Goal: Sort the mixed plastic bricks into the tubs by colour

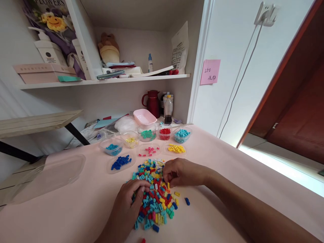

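Observation:
A heap of small toy building bricks [154, 202] in mixed colours lies on the pink table. At the heap's left side is my left hand [130, 199]: its index finger curves over the bricks, the thumb tip lies close to it, and anything between them is hidden. My right hand [179, 172] reaches in from the right, its fingers curled down and closed at the heap's upper right edge. A yellow brick [168, 185] is right beside those fingertips. Loose at the right lies a dark blue brick [187, 201].
Behind the heap stand several clear tubs of single-colour bricks, among them dark blue [120, 162], red [165, 132] and light blue [182, 135]. A clear lid [50, 179] lies left. Farther back are a pink basin [144, 117], a red jug [153, 103] and a bottle [168, 109].

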The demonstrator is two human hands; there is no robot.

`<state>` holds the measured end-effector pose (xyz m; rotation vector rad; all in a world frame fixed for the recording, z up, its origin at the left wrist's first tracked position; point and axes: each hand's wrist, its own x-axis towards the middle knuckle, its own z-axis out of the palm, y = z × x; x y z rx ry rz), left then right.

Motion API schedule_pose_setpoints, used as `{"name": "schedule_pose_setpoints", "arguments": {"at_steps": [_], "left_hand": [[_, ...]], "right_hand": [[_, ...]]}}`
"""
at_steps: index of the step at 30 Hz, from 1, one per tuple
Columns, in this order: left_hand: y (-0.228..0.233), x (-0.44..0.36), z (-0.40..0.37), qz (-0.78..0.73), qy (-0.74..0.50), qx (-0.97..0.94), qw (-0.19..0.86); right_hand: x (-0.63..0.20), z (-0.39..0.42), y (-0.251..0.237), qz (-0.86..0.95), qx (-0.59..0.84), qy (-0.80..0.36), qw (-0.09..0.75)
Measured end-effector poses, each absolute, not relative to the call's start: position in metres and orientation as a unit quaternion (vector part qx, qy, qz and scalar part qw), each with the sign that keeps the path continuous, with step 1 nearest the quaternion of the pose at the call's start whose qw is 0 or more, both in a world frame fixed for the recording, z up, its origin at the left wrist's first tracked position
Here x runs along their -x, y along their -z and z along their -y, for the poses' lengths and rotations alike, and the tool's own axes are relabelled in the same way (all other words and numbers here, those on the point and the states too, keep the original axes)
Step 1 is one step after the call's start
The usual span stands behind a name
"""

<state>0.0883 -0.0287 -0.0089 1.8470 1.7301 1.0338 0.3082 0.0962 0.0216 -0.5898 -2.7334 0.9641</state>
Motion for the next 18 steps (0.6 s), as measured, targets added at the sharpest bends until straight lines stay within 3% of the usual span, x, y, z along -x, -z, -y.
{"name": "schedule_pose_setpoints", "arguments": {"at_steps": [5,10,15,18], "left_hand": [[0.01,-0.086,0.029,-0.624,-0.364,-0.661,0.204],[0.014,-0.086,0.027,-0.619,-0.386,-0.658,0.187],[0.016,-0.084,0.026,-0.614,-0.404,-0.654,0.179],[0.017,-0.08,0.024,-0.606,-0.38,-0.672,0.19]], "right_hand": [[-0.312,-0.101,-0.027,0.883,0.204,-0.405,0.123],[-0.329,-0.123,-0.029,0.795,0.283,-0.477,0.247],[-0.351,-0.153,-0.018,0.669,0.441,-0.418,0.428],[-0.356,-0.162,-0.008,0.641,0.473,-0.399,0.454]]}}
